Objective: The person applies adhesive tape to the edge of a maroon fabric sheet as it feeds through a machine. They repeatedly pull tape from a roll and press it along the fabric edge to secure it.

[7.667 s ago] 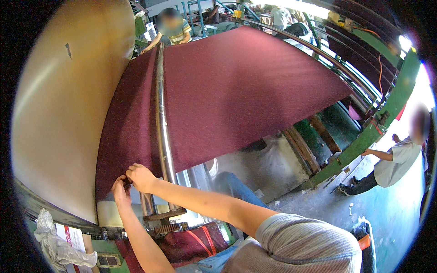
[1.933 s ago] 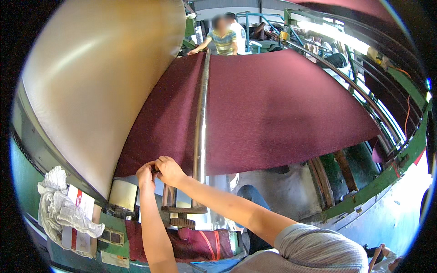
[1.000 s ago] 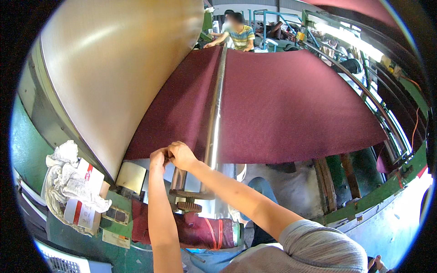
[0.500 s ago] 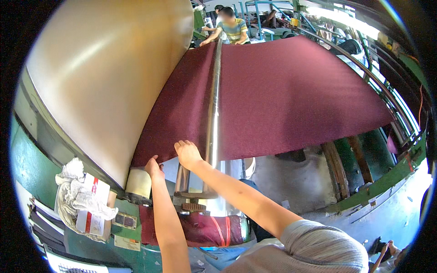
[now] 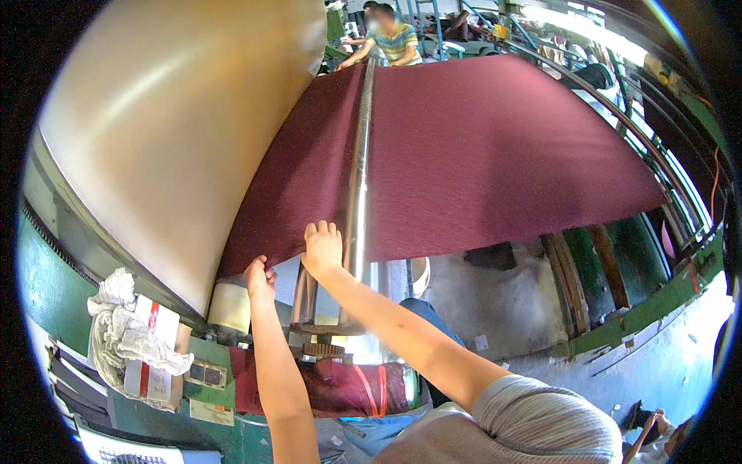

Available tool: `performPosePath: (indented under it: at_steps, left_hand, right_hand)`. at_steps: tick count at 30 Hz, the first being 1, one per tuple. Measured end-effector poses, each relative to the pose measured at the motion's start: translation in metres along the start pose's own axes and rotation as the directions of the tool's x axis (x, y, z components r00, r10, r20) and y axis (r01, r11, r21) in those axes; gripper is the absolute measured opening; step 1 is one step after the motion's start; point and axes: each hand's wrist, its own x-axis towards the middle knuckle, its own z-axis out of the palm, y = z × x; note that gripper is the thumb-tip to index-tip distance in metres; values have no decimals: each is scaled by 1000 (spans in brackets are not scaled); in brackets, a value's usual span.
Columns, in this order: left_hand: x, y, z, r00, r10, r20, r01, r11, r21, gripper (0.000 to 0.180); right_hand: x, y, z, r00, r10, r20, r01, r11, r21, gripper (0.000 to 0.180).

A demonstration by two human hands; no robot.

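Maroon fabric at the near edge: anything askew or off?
The maroon fabric lies flat over the steel roller, with no visible creases or tears. Only its near corner is lifted, pinched by the left hand; the right hand presses the edge beside the roller.

Two bare forearms, uncovered from wrist to above the elbow. Left hand (image 5: 260,277) and right hand (image 5: 322,249) without gloves, rings or a watch. Short-sleeved, finely striped grey-and-white knit shirt (image 5: 533,425) over right shoulder and chest, sleeve hem above the elbow. Blue trousers (image 5: 421,317) below.
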Motion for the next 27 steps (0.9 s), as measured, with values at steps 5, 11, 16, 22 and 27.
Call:
performPosePath:
  at_steps: [5, 11, 16, 22, 27]
  left_hand:
    - [7, -1, -3, 995, -10, -98, -2, 993, -120, 6]
    - [3, -1, -1, 990, -20, -137, 25, 999, 35, 17]
    - [-25, -3, 28, 945, -67, 319, 17, 988, 156, 19]
    - [-6, -2, 11, 998, 10, 67, -24, 978, 208, 14]
    - [-10, 1, 17, 982, 10, -188, 25, 983, 181, 11]
  right_hand:
    - [2, 9, 22, 982, -172, 76, 175, 984, -29, 12]
    - [0, 3, 23, 924, -341, 172, 337, 940, 51, 11]
    - [-4, -3, 18, 874, -431, 224, 423, 902, 84, 18]
    - [1, -2, 14, 959, -278, 48, 277, 961, 27, 17]
    - [1, 8, 17, 987, -142, 77, 142, 990, 5, 20]
